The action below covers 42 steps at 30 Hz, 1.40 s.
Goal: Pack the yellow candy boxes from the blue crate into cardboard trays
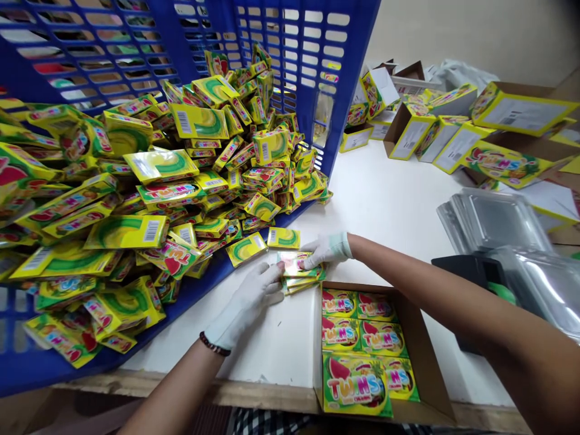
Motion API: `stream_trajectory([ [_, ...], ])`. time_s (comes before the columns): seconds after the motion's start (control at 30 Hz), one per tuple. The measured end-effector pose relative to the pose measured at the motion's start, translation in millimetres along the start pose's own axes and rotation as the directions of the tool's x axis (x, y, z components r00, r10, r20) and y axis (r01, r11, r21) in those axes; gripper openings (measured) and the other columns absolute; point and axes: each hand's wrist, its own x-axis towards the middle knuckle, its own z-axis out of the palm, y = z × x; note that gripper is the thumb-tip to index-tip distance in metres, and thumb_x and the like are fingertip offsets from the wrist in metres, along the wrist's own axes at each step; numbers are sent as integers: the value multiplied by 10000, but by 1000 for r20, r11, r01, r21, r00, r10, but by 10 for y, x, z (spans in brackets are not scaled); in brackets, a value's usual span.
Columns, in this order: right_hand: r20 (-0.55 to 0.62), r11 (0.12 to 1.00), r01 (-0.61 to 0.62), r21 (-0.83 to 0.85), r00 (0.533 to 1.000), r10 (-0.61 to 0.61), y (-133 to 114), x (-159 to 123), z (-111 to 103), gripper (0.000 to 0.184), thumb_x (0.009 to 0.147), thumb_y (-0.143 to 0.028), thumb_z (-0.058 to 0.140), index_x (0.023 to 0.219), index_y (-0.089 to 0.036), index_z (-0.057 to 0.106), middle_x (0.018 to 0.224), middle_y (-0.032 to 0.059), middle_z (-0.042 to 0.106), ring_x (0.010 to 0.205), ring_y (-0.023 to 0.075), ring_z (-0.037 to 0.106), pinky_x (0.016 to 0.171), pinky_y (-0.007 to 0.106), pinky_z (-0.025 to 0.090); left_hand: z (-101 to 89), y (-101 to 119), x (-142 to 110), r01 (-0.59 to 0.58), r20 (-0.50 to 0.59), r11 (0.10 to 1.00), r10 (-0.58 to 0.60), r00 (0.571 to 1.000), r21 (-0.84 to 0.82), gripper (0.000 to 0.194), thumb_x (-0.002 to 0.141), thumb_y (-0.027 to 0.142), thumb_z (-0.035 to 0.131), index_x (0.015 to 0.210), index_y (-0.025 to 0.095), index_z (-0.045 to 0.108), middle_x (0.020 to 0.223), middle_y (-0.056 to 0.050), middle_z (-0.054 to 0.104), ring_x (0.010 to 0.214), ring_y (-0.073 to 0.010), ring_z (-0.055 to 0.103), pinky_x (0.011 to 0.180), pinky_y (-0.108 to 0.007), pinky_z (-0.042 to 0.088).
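Both my hands wear white gloves and meet at a small stack of yellow-green candy packs (302,281) on the white table. My right hand (327,251) grips the stack from the right, thumb across the top pack. From the left, my left hand (254,296) presses its fingertips against the stack's other side. Two loose packs (284,237) lie just beyond, beside the basket's edge. Close in front of me stands an open carton (432,362), with several TWINS packs (357,386) laid face up in rows inside.
A big blue basket (348,66) heaped with packs (158,163) fills the left side, some spilling at its lip. Open display boxes (453,133) crowd the back right. Clear plastic trays (498,220) and a black object (466,272) are at the right, partly behind my arm.
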Motion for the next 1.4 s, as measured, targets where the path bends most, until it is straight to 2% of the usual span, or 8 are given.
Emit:
stream_trajectory([
  [0.13,-53,1000,4,-18,999,-5,78,-17,-127,909,546,-528,883,1308,-180,531,1198,109,634,917,250,675,760,388,608,232,61,243,-42,177,983,75,981,-179,456,772,396,732,1132,137,629,1076,-131,711,959,-238,688,900,-395,542],
  [0.37,-403,748,33,-663,826,-393,443,-283,-366,905,540,-525,851,1287,-126,535,1230,157,461,1094,327,549,972,466,495,622,-93,683,-420,0,810,460,888,408,625,622,219,716,1228,111,606,1297,-158,541,1248,-325,521,1123,-514,380],
  [0.6,-174,478,447,-756,566,-806,883,-173,-278,1051,622,-510,814,1450,-169,264,1367,190,335,1276,351,400,1055,528,409,611,-476,868,-617,213,457,666,714,640,994,683,273,719,1516,119,201,1517,-209,338,1429,-373,322,1189,-542,294],
  [0.73,-87,341,490,-802,470,-878,916,-32,-279,909,791,-597,653,1466,-146,245,1310,202,416,1212,356,425,1039,581,382,623,-590,1036,-643,281,347,688,669,683,1039,679,307,738,1530,146,165,1507,-201,368,1407,-381,361,1170,-558,316],
  [0.87,-83,365,367,-855,600,-796,857,30,-264,845,821,-563,619,1449,-71,339,1258,232,476,1118,365,462,994,606,380,660,-536,1085,-629,283,390,650,705,673,1066,692,326,737,1535,100,126,1549,-226,302,1452,-380,290,1203,-545,252],
  [1.1,-427,814,361,-455,714,-555,334,-951,-238,644,819,-500,659,1335,-136,536,1209,115,617,1043,257,572,931,404,465,471,-197,503,-472,138,815,453,881,335,829,817,450,629,1507,143,288,1588,-168,299,1479,-334,271,1226,-545,197],
  [1.23,-152,947,299,-118,937,-315,319,-1624,47,542,838,-525,651,1244,-167,628,1077,47,693,955,213,631,810,297,493,542,-355,-149,-339,28,941,339,940,-18,585,951,540,423,1435,213,447,1522,-113,443,1407,-284,422,1195,-527,309],
  [1.4,-42,986,161,-42,986,-162,669,-1384,609,459,836,-524,649,1095,-148,698,989,41,705,899,204,633,757,274,475,863,-652,-674,-223,64,970,229,971,-98,574,970,554,392,1462,260,435,1555,-47,414,1477,-262,305,1249,-458,233],
])
